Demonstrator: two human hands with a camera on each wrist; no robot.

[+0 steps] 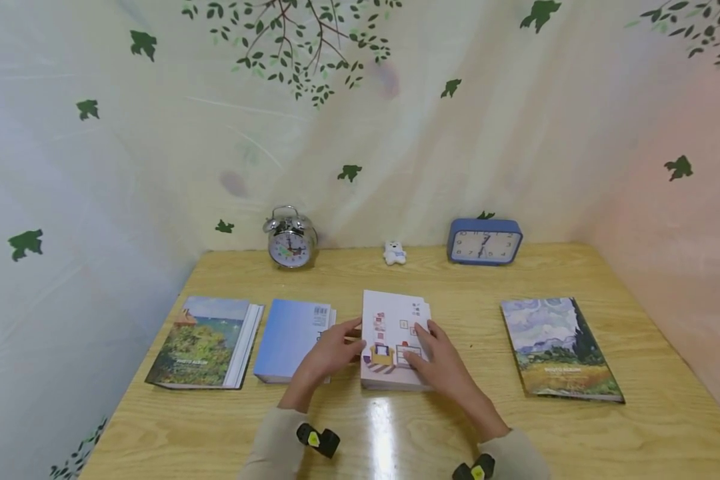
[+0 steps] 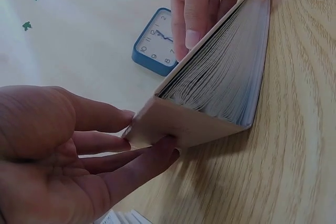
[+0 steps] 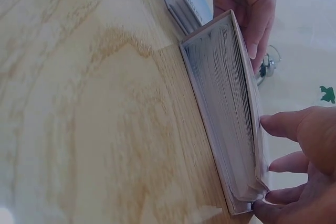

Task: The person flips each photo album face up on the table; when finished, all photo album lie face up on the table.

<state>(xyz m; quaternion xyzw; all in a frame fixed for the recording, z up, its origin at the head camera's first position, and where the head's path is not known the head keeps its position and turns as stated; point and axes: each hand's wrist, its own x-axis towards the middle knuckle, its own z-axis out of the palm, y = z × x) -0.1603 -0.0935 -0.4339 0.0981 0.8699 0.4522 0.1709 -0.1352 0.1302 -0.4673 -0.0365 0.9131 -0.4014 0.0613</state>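
Note:
A thick white photo album (image 1: 394,333) with small room drawings on its cover lies on the table between both hands. My left hand (image 1: 331,351) is at its left side, fingertips touching the spine (image 2: 181,124) with the fingers fairly straight. The right hand (image 1: 444,360) lies over the right part of the cover, thumb and fingertips resting on it, other fingertips at the right edge. Its pages (image 3: 223,77) show between the covers in the right wrist view. Beside the left hand lies a blue album (image 1: 291,337), partly hidden by that hand.
An album with a seaside painting (image 1: 204,340) lies at the far left of the wooden table, one with a wheat field painting (image 1: 558,350) at the right. Along the back stand a silver twin-bell alarm clock (image 1: 291,243), a small white bear figure (image 1: 394,253) and a blue clock (image 1: 485,242).

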